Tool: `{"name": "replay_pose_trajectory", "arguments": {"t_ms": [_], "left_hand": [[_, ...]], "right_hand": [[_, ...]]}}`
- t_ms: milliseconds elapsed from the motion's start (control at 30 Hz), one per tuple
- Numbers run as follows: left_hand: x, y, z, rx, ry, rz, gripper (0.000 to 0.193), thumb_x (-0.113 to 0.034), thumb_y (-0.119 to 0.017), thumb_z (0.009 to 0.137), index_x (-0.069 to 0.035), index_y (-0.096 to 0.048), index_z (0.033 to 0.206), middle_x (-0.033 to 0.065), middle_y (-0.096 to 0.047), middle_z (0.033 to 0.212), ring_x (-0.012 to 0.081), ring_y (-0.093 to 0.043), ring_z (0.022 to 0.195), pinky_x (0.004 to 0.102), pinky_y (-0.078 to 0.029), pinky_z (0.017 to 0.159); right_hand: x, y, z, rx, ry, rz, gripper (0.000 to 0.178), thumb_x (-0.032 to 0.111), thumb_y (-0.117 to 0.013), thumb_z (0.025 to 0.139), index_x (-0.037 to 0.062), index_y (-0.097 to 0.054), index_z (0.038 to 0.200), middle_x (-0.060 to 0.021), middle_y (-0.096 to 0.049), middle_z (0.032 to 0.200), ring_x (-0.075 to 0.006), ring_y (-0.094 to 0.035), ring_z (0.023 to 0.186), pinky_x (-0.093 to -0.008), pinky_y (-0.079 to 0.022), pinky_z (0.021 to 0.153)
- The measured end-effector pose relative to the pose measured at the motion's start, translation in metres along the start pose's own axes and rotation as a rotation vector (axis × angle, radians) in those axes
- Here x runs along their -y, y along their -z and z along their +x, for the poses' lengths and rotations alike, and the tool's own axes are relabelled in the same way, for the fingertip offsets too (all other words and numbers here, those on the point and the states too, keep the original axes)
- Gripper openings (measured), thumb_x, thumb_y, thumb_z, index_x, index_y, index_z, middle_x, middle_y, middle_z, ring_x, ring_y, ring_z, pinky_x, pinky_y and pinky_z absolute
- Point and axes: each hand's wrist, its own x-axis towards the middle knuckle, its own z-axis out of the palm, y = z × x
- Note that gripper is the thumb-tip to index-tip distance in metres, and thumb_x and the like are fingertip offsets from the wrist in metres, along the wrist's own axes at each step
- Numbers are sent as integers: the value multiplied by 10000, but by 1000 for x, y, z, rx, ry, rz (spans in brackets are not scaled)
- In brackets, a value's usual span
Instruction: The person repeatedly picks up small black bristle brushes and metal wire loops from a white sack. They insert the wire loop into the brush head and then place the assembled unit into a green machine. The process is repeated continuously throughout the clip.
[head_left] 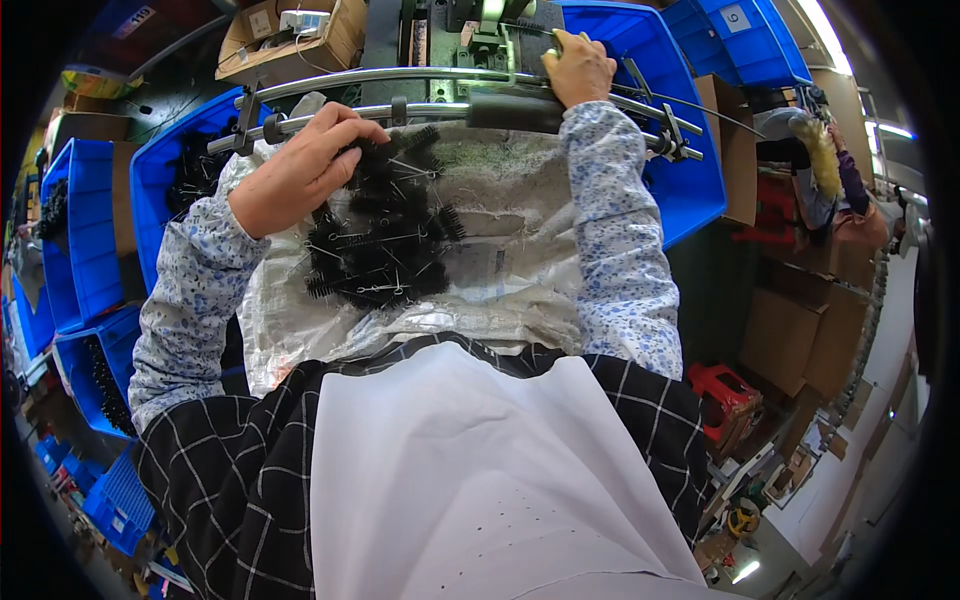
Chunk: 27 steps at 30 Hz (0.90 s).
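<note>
Looks like we're feeding one brush (530, 27) at the machine (488, 45): beyond the rail (435, 111) our right hand (582, 72) seems to pinch it, our left hand (300, 170) curls by the brush pile (375, 240) nearside, hold unclear; next calls for steady alignment.

From afar I saw black brushes (362, 252), white sleeves (620, 230) in blue floral print, a black shirt (225, 475) with white checks, and blue bins (700, 185).

Glaring strip light (828, 40), fisheye-bent edges.
</note>
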Motion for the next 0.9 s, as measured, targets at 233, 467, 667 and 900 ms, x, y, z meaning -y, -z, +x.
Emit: {"name": "replay_pose_trajectory", "arguments": {"t_ms": [233,467,667,900], "left_hand": [[-2,-5,15,-61,-1,-184,236,-55,-535,864,-41,-459,1087,57,-500,1013,147,-534,896,273,-449,834],[-6,-9,25,-47,-99,-202,215,-54,-545,859,-36,-457,1055,49,-476,985,134,-522,892,267,-447,836],[-13,-38,48,-250,-232,-216,166,-55,-566,838,-14,-478,972,79,-480,936,177,-568,813,265,-470,761],[1,-31,22,-80,-7,-160,309,-22,-571,824,-33,-443,1105,88,-512,998,189,-565,899,306,-465,805]], "right_hand": [[-60,-11,31,72,30,-29,268,306,-471,859,219,-644,1044,-81,-619,1031,-301,-598,917,-396,-458,811],[-104,58,29,-145,-34,-177,235,201,-531,854,203,-627,1069,-108,-627,999,-269,-602,939,-393,-486,784],[45,94,-50,548,193,872,265,198,-521,862,88,-591,1093,-131,-631,949,-228,-592,852,-358,-464,765],[57,89,-39,562,19,602,263,283,-506,888,99,-625,1034,-117,-652,796,-215,-625,702,-343,-507,653]]}}
